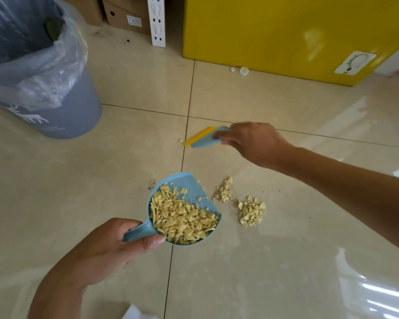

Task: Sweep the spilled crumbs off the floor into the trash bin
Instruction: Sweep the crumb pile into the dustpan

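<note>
My left hand (106, 247) grips the handle of a small blue dustpan (189, 189), which is tilted above the tiled floor and heaped with pale yellow crumbs (182, 219). Two loose crumb piles lie on the floor just right of the pan, one (224, 192) close to its lip and one (251, 211) further right. My right hand (251, 143) holds a blue scraper with a yellow edge (203, 138) further away, its edge touching the floor near a few stray crumbs (179, 140). The grey trash bin (62, 111) with a clear plastic liner stands at the upper left.
A yellow cabinet (286, 31) stands at the back right, with two small white caps (243, 71) on the floor before it. Cardboard boxes (124, 17) and a white slotted post (157, 19) stand at the back. A white scrap (134, 313) lies at the bottom edge.
</note>
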Action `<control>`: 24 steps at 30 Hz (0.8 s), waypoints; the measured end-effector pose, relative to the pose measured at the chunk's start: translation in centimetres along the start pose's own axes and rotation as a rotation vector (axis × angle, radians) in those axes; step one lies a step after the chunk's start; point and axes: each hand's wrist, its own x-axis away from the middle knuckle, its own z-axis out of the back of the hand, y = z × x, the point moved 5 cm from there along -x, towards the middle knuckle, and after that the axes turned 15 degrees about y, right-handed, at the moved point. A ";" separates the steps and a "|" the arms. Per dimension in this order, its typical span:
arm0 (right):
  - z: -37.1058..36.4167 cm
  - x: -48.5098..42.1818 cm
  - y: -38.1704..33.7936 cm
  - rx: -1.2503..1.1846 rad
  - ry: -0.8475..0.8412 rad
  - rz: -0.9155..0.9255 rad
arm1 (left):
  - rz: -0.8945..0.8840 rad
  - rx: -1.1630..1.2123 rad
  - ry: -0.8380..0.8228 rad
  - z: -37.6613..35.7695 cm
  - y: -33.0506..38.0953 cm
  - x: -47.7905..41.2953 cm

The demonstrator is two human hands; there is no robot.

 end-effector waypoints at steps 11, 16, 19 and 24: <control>-5.1 -4.2 -3.7 0.186 -0.232 0.121 | -0.002 0.001 -0.022 -0.1 -0.4 0.1; -3.0 2.8 -3.2 0.155 -0.343 0.176 | -0.006 -0.019 -0.026 -0.2 -0.3 0.2; -1.4 5.9 -2.6 0.138 -0.389 0.158 | 0.006 -0.027 -0.020 -0.4 -0.6 0.1; 1.2 6.9 -1.3 0.158 -0.287 0.131 | -0.002 -0.048 -0.019 -0.7 -0.8 -0.1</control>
